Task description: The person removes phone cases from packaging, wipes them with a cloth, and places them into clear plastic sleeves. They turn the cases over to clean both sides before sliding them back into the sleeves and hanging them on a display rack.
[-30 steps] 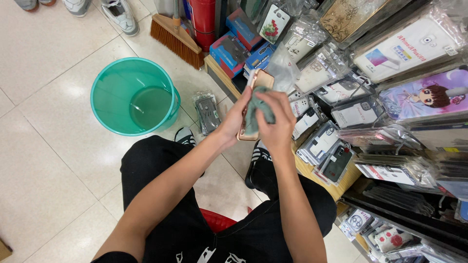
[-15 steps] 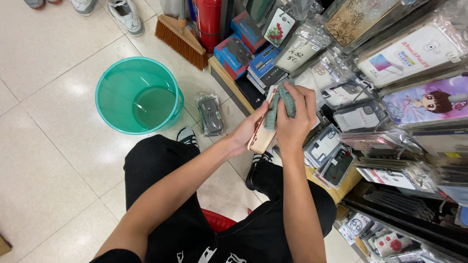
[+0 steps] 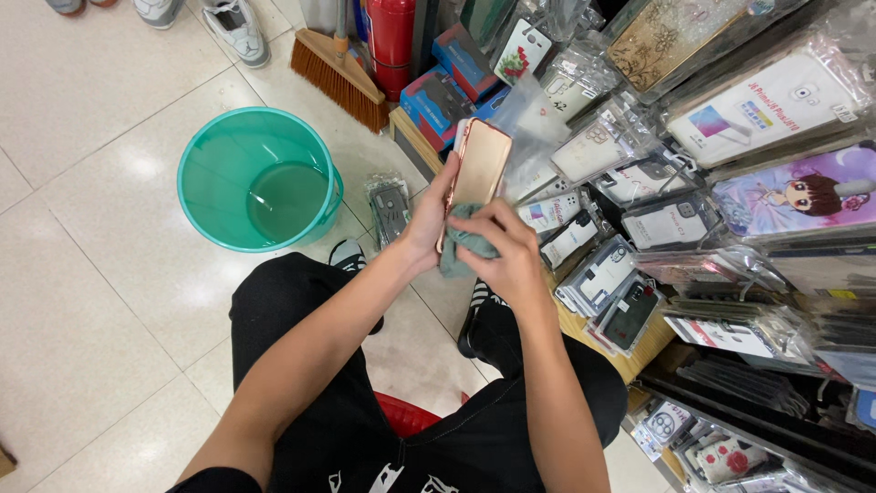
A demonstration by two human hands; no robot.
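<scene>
My left hand (image 3: 426, 222) grips a rose-gold phone case (image 3: 478, 164) by its lower edge and holds it upright in front of me. My right hand (image 3: 505, 249) is closed around a grey-green cloth (image 3: 459, 245), which is pressed against the bottom of the case. Both hands hover above my knees, just in front of a low rack of packaged phone cases (image 3: 607, 265).
A teal bucket (image 3: 204, 147) with some water stands on the tiled floor at left. A packaged case (image 3: 390, 207) lies on the floor beside it. A broom (image 3: 336, 68), a red fire extinguisher (image 3: 392, 41) and another person's shoes (image 3: 235, 27) sit farther back. I sit on a red stool (image 3: 404, 418).
The cloth has slid from the top of the case down to its lower end. The case now shows its bare rose-gold surface, and both hands have shifted slightly.
</scene>
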